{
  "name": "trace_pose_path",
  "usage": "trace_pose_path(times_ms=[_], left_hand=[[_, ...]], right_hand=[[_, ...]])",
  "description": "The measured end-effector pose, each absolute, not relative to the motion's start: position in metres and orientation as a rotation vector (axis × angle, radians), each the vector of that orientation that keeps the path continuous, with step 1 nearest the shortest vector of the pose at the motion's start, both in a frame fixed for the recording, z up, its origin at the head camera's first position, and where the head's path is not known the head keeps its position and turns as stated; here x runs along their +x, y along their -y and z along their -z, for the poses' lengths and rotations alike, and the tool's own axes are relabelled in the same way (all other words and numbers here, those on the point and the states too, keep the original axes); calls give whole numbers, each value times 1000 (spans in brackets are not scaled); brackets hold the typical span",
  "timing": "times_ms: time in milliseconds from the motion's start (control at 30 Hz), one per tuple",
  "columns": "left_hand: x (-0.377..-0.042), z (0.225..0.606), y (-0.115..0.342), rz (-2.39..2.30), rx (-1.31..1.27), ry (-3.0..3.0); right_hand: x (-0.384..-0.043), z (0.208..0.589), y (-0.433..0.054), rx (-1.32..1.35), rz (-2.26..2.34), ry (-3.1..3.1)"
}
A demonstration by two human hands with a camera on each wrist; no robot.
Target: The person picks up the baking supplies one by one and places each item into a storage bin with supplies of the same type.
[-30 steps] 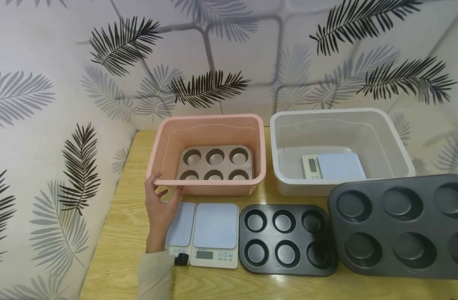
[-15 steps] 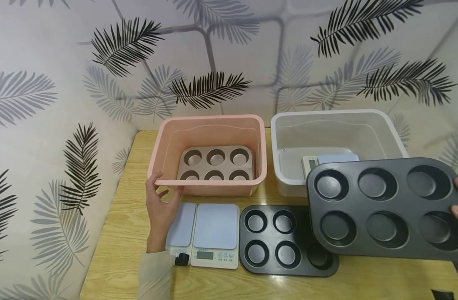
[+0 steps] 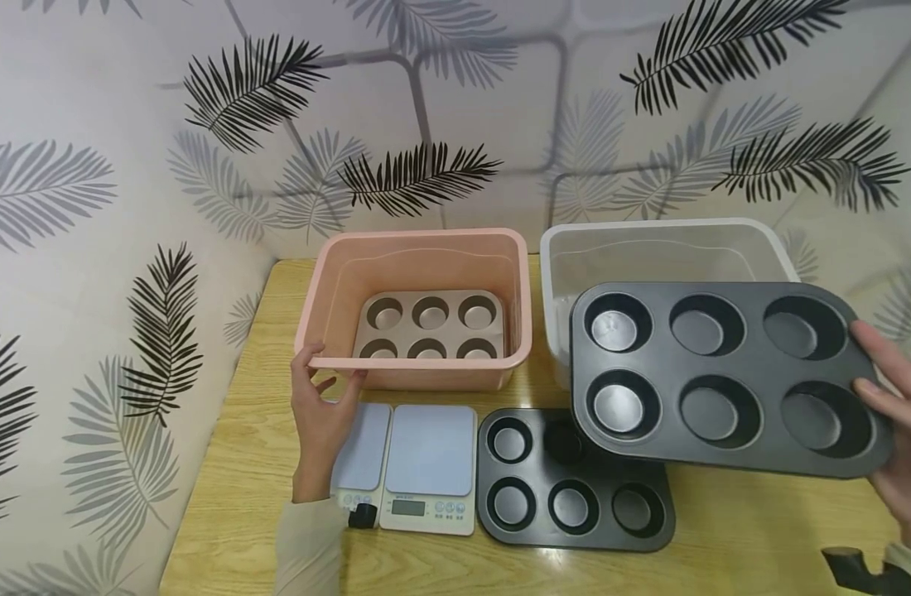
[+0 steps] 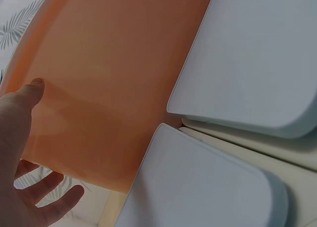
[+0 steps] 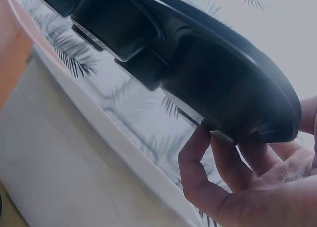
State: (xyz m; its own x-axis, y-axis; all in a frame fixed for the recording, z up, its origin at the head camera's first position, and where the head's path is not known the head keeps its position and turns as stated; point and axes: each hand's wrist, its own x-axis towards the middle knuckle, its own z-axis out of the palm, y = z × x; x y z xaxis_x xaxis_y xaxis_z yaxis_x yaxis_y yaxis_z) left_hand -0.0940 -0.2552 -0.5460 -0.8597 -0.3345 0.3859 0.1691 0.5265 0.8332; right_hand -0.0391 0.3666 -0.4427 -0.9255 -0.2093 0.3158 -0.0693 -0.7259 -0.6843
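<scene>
At the near left corner of the pink bin (image 3: 418, 364), my left hand (image 3: 321, 414) holds the rim. In the left wrist view its thumb (image 4: 32, 90) lies on the bin's wall, and the other fingers reach past the edge. A brown muffin tin (image 3: 405, 331) lies inside that bin. My right hand (image 3: 903, 430) grips the right end of a large dark muffin tin (image 3: 660, 364), raised over the front of the white bin (image 3: 667, 225). Seen from the right wrist, curled fingers (image 5: 195, 160) support the tin's underside. The tin hides most of the white bin's inside.
Two white kitchen scales, one on the left (image 3: 360, 451) and one beside it (image 3: 429, 455), lie before the pink bin. A smaller dark muffin tin (image 3: 541, 474) rests right of them, partly covered by the raised tin. Wooden table (image 3: 232, 463) shows at the left and front.
The large muffin tin has come leftward with my right hand, from the right edge to in front of the white bin, now covering the scale inside it. My left hand stays put.
</scene>
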Motion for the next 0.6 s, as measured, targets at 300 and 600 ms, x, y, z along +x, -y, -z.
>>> trace_pose_path(times_ms=[300,600], left_hand=[[-94,546,256,1306,130,2266],[-95,547,257,1295,113,2261]], right_hand=[[-55,433,-345,-423,2744,-1221],[-72,422,-324,-536,2739,-1013]])
